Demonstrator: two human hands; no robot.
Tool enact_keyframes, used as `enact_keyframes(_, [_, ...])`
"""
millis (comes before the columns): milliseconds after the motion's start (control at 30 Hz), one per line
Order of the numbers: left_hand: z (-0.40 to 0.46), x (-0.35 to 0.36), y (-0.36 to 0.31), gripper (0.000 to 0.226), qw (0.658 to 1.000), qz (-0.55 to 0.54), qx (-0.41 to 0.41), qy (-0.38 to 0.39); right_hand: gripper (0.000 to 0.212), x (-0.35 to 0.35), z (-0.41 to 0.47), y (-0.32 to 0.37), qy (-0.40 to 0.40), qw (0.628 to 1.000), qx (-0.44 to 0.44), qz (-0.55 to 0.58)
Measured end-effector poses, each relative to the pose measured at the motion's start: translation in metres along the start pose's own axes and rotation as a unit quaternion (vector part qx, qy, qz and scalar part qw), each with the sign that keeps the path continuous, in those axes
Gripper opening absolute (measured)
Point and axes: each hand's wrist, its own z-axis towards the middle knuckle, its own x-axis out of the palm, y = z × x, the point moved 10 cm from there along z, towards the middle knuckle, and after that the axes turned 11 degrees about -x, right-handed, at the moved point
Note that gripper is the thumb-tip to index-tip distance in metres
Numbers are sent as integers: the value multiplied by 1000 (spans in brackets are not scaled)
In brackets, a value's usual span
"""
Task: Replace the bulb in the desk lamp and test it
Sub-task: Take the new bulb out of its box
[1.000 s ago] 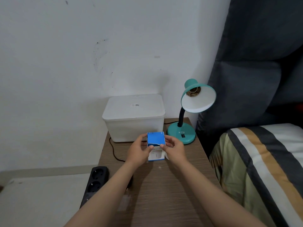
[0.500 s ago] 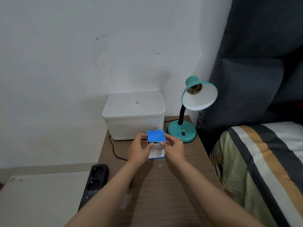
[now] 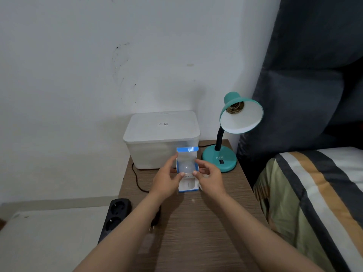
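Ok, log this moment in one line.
stage: unboxing | left hand + right hand: hold box | flap: open | bulb: visible inside | lamp: socket empty

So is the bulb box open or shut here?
Open: the bulb box has its blue top flap folded up, and the white bulb shows inside.

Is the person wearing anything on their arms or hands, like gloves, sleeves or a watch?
No. Both forearms are bare as far as the picture shows, with no sleeve edge in view. The left hand and right hand wear no gloves, and no watch, bracelet or ring can be seen on the visible sides.
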Motion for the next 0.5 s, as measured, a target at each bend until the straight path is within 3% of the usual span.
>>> enact_keyframes(133, [7, 2, -2, 83, 997, 6, -23, 75, 50, 4, 7, 21, 69, 989, -63, -112])
enact_keyframes(267, [8, 3, -11, 87, 993, 39, -19, 112, 67, 11, 20, 34, 138, 966, -113, -189])
enact_keyframes(400, [7, 5, -14, 91, 992, 66, -8, 110, 86, 17, 24, 36, 191, 967, -80, -147])
enact_keyframes(500, [10, 3, -10, 84, 993, 77, -9, 91, 76, 20, 28, 33, 204, 968, -55, -138])
